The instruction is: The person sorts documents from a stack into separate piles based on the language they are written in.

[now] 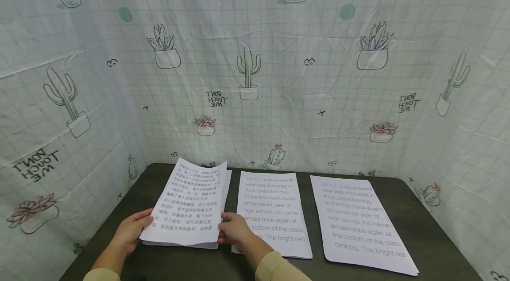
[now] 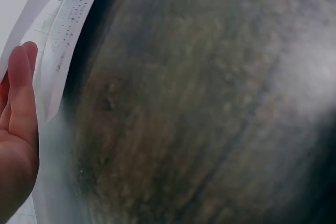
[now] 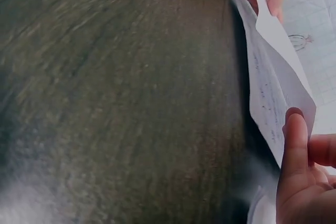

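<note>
There it is, your left hand (image 1: pixel 133 230) and right hand (image 1: pixel 235 231) pinching opposite edges of the Chinese-printed sheet (image 1: pixel 187 205), bowed over more paper (image 1: pixel 207 245) in the frame's lower left, English-printed pages (image 1: pixel 271 210) alongside.

the head view looks forward-down; nearer wrist views share the paper (image 1: pixel 189 205).
</note>
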Tool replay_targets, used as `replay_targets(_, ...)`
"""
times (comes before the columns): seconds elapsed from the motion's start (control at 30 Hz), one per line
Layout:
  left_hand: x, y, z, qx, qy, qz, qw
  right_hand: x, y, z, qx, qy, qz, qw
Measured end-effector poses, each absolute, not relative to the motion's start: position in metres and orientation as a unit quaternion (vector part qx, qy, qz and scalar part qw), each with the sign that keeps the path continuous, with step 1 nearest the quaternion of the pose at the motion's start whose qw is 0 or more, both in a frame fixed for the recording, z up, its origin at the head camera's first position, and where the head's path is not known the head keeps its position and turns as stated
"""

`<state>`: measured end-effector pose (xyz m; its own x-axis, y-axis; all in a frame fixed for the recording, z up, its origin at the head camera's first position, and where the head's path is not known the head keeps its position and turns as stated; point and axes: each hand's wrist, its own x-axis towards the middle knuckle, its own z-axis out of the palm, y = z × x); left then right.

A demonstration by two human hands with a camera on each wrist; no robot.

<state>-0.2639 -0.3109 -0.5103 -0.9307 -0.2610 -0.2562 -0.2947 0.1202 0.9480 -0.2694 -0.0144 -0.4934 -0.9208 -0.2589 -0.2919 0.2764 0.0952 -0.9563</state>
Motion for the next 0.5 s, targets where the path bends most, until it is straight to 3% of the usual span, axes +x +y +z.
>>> replay_targets(0.5,-0.2619,-0.3069,-0.5157,-0.204,0.802,0.561,0.02,-0.2657,-0.0168,-0.4988,0.014,0.738,-0.639,0.216)
